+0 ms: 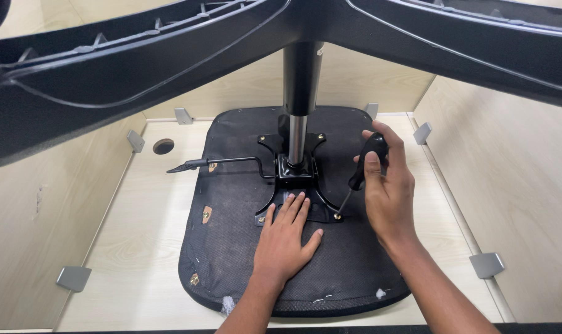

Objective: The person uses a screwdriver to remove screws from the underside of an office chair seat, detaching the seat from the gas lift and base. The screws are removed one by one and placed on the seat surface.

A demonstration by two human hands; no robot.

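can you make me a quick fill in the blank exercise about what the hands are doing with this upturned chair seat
1. The right hand grips a ____ by its black handle.
2. The left hand lies ____ on the underside of the chair seat.
3. The tool's tip meets a screw in the ____ corner of the black metal plate nearest the person.
4. A thin black ____ sticks out from the mechanism toward the round hole.

Missing words: screwdriver; flat; right; lever

- Upturned black seat underside (349,272): matt, rough woven cloth, stapled at the edge.
- Black mounting plate (296,170): painted metal, slight sheen.
- Chrome gas-lift column (297,139): polished metal.
- Black screwdriver handle (371,158): glossy plastic.
- Pale wood-grain table (145,247): smooth laminate.
- Black star base (138,55): matt moulded plastic.
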